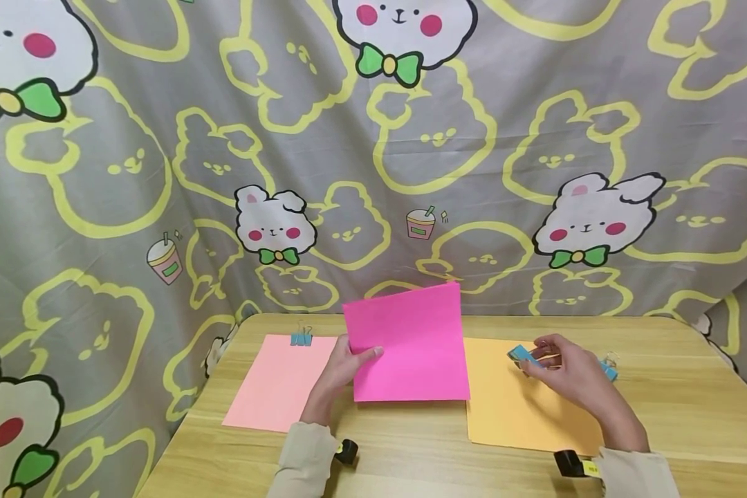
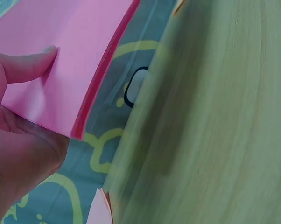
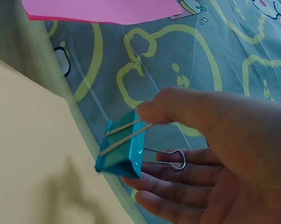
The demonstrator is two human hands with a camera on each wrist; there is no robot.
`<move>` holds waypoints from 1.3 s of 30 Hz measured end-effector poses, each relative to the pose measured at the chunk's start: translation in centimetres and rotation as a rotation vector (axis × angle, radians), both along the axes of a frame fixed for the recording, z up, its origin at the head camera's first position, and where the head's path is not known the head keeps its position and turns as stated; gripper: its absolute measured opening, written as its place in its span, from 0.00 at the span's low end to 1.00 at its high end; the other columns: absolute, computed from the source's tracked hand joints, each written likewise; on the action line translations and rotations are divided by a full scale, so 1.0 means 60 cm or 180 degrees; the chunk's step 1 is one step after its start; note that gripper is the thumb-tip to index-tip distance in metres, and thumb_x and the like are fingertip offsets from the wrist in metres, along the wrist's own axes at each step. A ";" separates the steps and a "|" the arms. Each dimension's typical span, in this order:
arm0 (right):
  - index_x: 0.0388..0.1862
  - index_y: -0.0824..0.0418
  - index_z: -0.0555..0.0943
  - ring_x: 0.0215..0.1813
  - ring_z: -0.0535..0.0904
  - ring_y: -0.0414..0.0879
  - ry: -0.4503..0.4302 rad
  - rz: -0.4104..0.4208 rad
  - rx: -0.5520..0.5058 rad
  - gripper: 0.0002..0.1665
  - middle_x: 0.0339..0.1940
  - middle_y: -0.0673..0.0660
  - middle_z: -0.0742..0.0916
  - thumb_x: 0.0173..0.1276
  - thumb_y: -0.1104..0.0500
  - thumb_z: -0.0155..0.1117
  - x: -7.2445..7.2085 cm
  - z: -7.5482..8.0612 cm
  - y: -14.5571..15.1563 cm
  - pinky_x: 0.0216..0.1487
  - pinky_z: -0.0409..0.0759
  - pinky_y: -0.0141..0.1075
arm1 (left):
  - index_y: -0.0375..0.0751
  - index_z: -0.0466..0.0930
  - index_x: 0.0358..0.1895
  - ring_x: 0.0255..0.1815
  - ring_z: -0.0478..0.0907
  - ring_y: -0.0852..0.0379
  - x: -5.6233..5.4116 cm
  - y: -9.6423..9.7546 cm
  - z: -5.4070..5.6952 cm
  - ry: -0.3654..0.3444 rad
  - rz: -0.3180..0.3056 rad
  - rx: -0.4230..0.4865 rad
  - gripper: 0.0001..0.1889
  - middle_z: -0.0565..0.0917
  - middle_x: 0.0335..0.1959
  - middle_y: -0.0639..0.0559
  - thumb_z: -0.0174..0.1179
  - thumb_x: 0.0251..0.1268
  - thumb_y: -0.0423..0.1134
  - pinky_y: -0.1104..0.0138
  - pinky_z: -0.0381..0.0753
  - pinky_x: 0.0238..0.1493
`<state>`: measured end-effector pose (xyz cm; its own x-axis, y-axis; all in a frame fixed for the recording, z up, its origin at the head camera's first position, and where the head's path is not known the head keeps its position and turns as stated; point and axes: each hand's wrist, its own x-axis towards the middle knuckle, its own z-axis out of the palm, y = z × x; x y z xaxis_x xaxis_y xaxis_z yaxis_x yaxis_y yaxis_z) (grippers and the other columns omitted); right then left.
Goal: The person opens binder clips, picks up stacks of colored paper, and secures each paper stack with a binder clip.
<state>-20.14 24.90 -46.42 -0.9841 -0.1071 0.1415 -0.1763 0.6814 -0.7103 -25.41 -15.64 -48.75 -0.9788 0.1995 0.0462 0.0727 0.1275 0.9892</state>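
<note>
My left hand [image 1: 344, 363] grips a stack of bright pink paper [image 1: 411, 353] by its left edge, thumb on the front face, tilted up above the table. The left wrist view shows the stack's thick edge [image 2: 96, 84]. Over the orange paper [image 1: 504, 408], my right hand [image 1: 573, 373] pinches a blue binder clip [image 3: 122, 147]. One wire handle lies flat on the clip under the thumb; the other sticks out toward the fingers. The clip is apart from the pink stack.
Light pink paper [image 1: 274, 387] lies at the left with a blue binder clip [image 1: 301, 339] on its top edge. Another blue binder clip [image 1: 609, 370] sits just beyond my right hand, partly hidden. A patterned curtain [image 1: 361, 166] hangs behind the wooden table [image 1: 411, 449].
</note>
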 end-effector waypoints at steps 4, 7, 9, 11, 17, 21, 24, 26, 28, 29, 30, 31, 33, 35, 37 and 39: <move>0.60 0.72 0.75 0.48 0.85 0.56 -0.0034 -0.0034 0.0055 0.35 0.46 0.60 0.88 0.72 0.44 0.68 0.000 0.003 -0.002 0.43 0.82 0.42 | 0.29 0.78 0.52 0.35 0.83 0.54 -0.001 0.002 -0.002 -0.0035 -0.0024 0.0041 0.14 0.85 0.37 0.48 0.66 0.68 0.32 0.61 0.84 0.40; 0.59 0.71 0.77 0.49 0.85 0.56 0.0039 -0.0063 0.0070 0.34 0.48 0.60 0.87 0.73 0.42 0.66 0.000 0.005 -0.004 0.44 0.82 0.41 | 0.30 0.78 0.54 0.36 0.85 0.53 -0.002 0.003 -0.003 -0.0103 -0.0052 0.0086 0.15 0.86 0.38 0.48 0.66 0.68 0.32 0.59 0.85 0.41; 0.58 0.69 0.78 0.49 0.84 0.56 0.0082 -0.0069 0.0047 0.33 0.49 0.60 0.87 0.74 0.42 0.66 0.001 0.007 -0.004 0.43 0.81 0.40 | 0.30 0.77 0.55 0.37 0.85 0.52 -0.002 0.003 -0.004 -0.0138 -0.0078 0.0115 0.16 0.86 0.39 0.47 0.65 0.69 0.33 0.58 0.85 0.41; 0.57 0.67 0.80 0.49 0.84 0.54 0.0109 -0.0094 0.0018 0.31 0.48 0.59 0.87 0.74 0.41 0.65 0.001 0.009 -0.005 0.42 0.81 0.38 | 0.30 0.77 0.55 0.37 0.85 0.52 -0.001 0.004 -0.004 -0.0153 -0.0099 0.0139 0.16 0.86 0.39 0.48 0.65 0.69 0.33 0.58 0.85 0.42; 0.55 0.62 0.80 0.43 0.80 0.46 0.0068 -0.0132 -0.0140 0.28 0.44 0.55 0.86 0.74 0.39 0.63 0.002 0.015 -0.006 0.38 0.79 0.34 | 0.30 0.77 0.54 0.37 0.84 0.54 -0.001 0.008 -0.006 -0.0122 -0.0154 0.0142 0.14 0.85 0.38 0.48 0.64 0.69 0.31 0.60 0.83 0.43; 0.56 0.62 0.79 0.41 0.80 0.44 -0.0040 -0.0023 -0.0343 0.28 0.43 0.57 0.85 0.77 0.40 0.61 0.001 0.015 -0.006 0.38 0.80 0.36 | 0.30 0.77 0.54 0.38 0.83 0.54 0.001 0.013 -0.006 -0.0150 -0.0153 0.0116 0.15 0.86 0.39 0.49 0.65 0.69 0.32 0.61 0.83 0.44; 0.59 0.64 0.78 0.41 0.81 0.45 -0.0094 0.0127 -0.0647 0.26 0.44 0.60 0.85 0.80 0.43 0.57 0.000 0.014 -0.005 0.41 0.82 0.37 | 0.31 0.77 0.56 0.40 0.83 0.54 0.001 0.018 -0.007 -0.0147 -0.0171 0.0107 0.16 0.86 0.41 0.48 0.65 0.69 0.32 0.61 0.82 0.46; 0.62 0.67 0.76 0.42 0.82 0.43 -0.0107 0.0215 -0.0878 0.26 0.45 0.62 0.85 0.81 0.46 0.55 -0.001 0.012 -0.004 0.44 0.83 0.38 | 0.30 0.77 0.56 0.40 0.83 0.54 0.002 0.020 -0.008 -0.0120 -0.0187 0.0111 0.16 0.86 0.42 0.47 0.66 0.68 0.32 0.61 0.82 0.47; 0.65 0.69 0.74 0.44 0.83 0.42 -0.0091 0.0266 -0.1098 0.27 0.47 0.63 0.85 0.82 0.49 0.54 -0.002 0.010 -0.003 0.46 0.84 0.36 | 0.30 0.78 0.56 0.40 0.84 0.54 0.002 0.023 -0.009 -0.0095 -0.0186 0.0120 0.16 0.86 0.42 0.47 0.66 0.68 0.32 0.61 0.82 0.47; 0.66 0.71 0.74 0.44 0.83 0.42 -0.0086 0.0279 -0.1193 0.27 0.48 0.64 0.85 0.83 0.50 0.54 -0.003 0.009 -0.003 0.47 0.84 0.36 | 0.30 0.78 0.55 0.40 0.84 0.54 0.002 0.024 -0.010 -0.0081 -0.0181 0.0122 0.16 0.86 0.42 0.47 0.66 0.67 0.32 0.61 0.82 0.47; 0.66 0.71 0.73 0.45 0.83 0.41 -0.0081 0.0288 -0.1265 0.27 0.48 0.64 0.86 0.83 0.50 0.54 -0.003 0.007 -0.002 0.48 0.84 0.36 | 0.30 0.78 0.55 0.40 0.84 0.54 0.002 0.025 -0.010 -0.0075 -0.0179 0.0141 0.16 0.87 0.42 0.47 0.67 0.67 0.31 0.61 0.82 0.47; 0.66 0.72 0.73 0.45 0.83 0.41 -0.0082 0.0289 -0.1336 0.28 0.48 0.64 0.86 0.83 0.50 0.54 -0.004 0.004 -0.002 0.48 0.84 0.35 | 0.30 0.79 0.55 0.40 0.84 0.54 0.002 0.026 -0.010 -0.0064 -0.0185 0.0153 0.16 0.87 0.41 0.46 0.67 0.67 0.31 0.62 0.82 0.47; 0.66 0.72 0.73 0.45 0.83 0.42 -0.0060 0.0324 -0.1465 0.27 0.47 0.63 0.86 0.83 0.50 0.53 -0.006 -0.003 -0.002 0.49 0.84 0.34 | 0.30 0.79 0.55 0.40 0.84 0.54 0.005 0.027 -0.008 -0.0078 -0.0213 0.0181 0.16 0.87 0.42 0.46 0.67 0.67 0.31 0.62 0.82 0.47; 0.65 0.73 0.73 0.45 0.82 0.44 -0.0045 0.0377 -0.1581 0.27 0.46 0.62 0.86 0.84 0.51 0.52 -0.008 -0.010 -0.003 0.49 0.83 0.33 | 0.30 0.78 0.56 0.40 0.84 0.54 0.007 0.029 -0.007 -0.0105 -0.0240 0.0198 0.17 0.87 0.43 0.46 0.67 0.67 0.31 0.62 0.82 0.47; 0.67 0.75 0.71 0.46 0.82 0.44 -0.0022 0.0438 -0.1719 0.27 0.47 0.58 0.86 0.84 0.53 0.52 -0.011 -0.016 -0.002 0.50 0.83 0.32 | 0.30 0.78 0.57 0.41 0.84 0.54 0.008 0.030 -0.006 -0.0133 -0.0263 0.0204 0.18 0.87 0.44 0.45 0.67 0.67 0.31 0.62 0.82 0.47; 0.67 0.77 0.69 0.45 0.81 0.43 0.0004 0.0493 -0.1855 0.27 0.47 0.55 0.86 0.84 0.55 0.51 -0.012 -0.018 -0.001 0.50 0.83 0.31 | 0.30 0.77 0.58 0.41 0.84 0.54 0.010 0.033 -0.004 -0.0151 -0.0263 0.0205 0.18 0.87 0.44 0.45 0.67 0.68 0.32 0.62 0.82 0.47</move>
<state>-20.88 24.83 -47.51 -0.9630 -0.1538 0.2213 -0.2436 0.1462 -0.9588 -24.84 -13.69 -48.98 -0.9606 0.2775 0.0156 0.0332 0.0590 0.9977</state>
